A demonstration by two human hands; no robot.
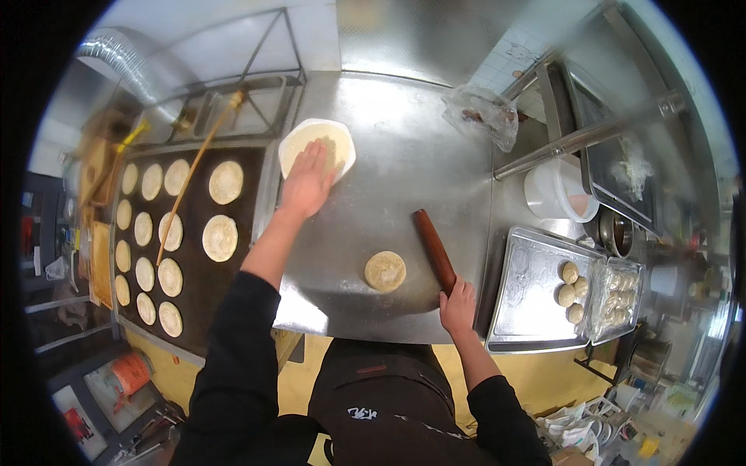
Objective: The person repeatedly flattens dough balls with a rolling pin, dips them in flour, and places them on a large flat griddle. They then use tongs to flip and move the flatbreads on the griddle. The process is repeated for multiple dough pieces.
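My left hand (310, 180) lies flat, palm down, over a white bowl (284, 152) of pale grains, possibly sesame seeds (312, 135). Its fingers are stretched out over the grains and a greyer patch shows beside them. What lies beneath the palm is hidden. My right hand (458, 304) grips the near end of a brown wooden rolling pin (434, 247), which slants away from me on the steel worktop (373, 215). Left of the pin, a flat round of dough (385, 271) rests on the worktop, apart from both hands.
To the left, a dark griddle (198, 291) carries several dough rounds (220, 238), with a long wooden stick (195, 175) across it. At right, a metal tray (524, 303) holds several dough balls (566, 295). A plastic bag (484, 113) and white bucket (542, 186) stand farther back.
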